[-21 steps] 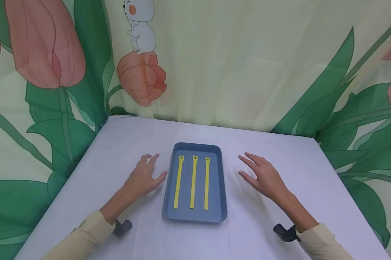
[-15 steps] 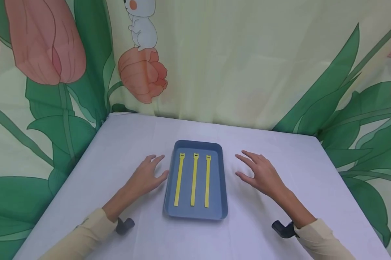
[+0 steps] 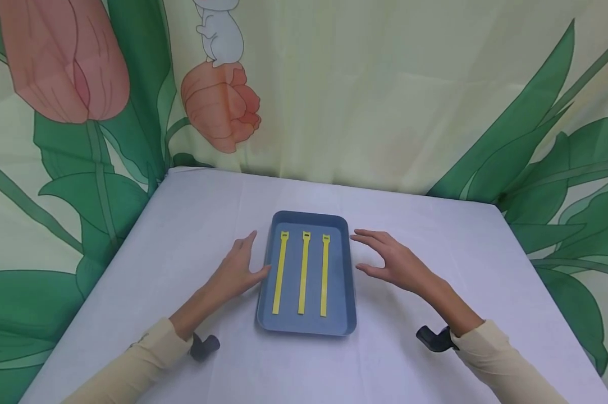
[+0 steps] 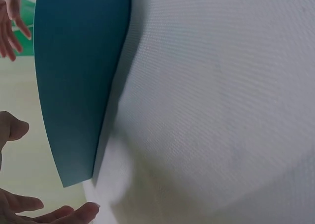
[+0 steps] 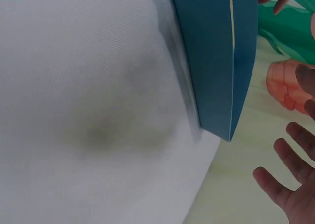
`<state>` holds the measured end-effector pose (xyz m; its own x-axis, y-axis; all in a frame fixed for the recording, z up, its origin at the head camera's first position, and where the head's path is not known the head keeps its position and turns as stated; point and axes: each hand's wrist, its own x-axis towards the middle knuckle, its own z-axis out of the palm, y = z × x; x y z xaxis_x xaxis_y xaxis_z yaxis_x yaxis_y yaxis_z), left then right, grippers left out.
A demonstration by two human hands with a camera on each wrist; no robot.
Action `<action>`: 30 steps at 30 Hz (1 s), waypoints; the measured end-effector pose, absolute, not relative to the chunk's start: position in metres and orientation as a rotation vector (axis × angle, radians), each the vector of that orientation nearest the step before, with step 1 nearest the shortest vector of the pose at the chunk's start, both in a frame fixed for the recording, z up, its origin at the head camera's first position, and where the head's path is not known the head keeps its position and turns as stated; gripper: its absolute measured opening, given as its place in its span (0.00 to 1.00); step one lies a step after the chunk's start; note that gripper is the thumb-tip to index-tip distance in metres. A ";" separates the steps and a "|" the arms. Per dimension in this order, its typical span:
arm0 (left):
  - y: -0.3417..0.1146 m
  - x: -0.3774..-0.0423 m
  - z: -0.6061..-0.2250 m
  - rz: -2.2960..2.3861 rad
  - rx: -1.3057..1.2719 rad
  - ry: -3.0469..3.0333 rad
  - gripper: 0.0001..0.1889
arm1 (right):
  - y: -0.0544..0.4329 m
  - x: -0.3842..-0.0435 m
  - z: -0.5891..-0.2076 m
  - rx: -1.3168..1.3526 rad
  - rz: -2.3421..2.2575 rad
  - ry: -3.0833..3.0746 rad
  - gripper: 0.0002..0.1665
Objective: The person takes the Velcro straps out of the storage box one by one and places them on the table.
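Observation:
A blue-grey tray point(image 3: 342, 280) lies on the table with three flat yellow cable straps in it, a left one point(image 3: 279, 275), a middle one point(image 3: 304, 275) and a right one point(image 3: 325, 278). Each strap has a slotted head at its far end. My left hand point(image 3: 235, 270) is spread at the tray's left side, thumb at the rim; contact there is unclear. To the right, my right hand point(image 3: 396, 264) hovers just off the rim, fingers loosely bent and holding nothing. The wrist views show the tray's outer wall point(image 4: 78, 81) beside spread fingers point(image 5: 290, 160).
A white cloth covers the table point(image 3: 304, 370). Behind it hangs a curtain point(image 3: 344, 101) printed with tulips and a small white animal. Dark wrist-worn mounts, left point(image 3: 204, 348) and right point(image 3: 435, 339), stick out below the wrists.
Both hands have moved inward, closer to the tray's sides. The tray and straps keep their arrangement; the head view has shifted slightly.

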<state>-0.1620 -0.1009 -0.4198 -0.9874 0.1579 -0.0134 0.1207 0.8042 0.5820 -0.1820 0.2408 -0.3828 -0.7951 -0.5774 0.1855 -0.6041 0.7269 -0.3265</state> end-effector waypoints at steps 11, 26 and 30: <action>-0.093 -0.157 -0.419 0.919 0.250 2.944 0.45 | 0.224 -0.190 -0.379 1.090 0.635 -2.842 0.36; -0.085 -0.162 -0.421 0.973 0.280 2.881 0.42 | 0.196 -0.204 -0.382 1.263 0.725 -2.928 0.35; -0.084 -0.162 -0.423 0.996 0.293 2.859 0.42 | 0.191 -0.207 -0.386 1.290 0.742 -2.961 0.34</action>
<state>-0.1616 -0.0840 -0.4232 -0.9765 0.2133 -0.0304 0.1483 0.7675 0.6236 -0.2069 0.1910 -0.3859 -0.6842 -0.7291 0.0199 -0.6523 0.5994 -0.4639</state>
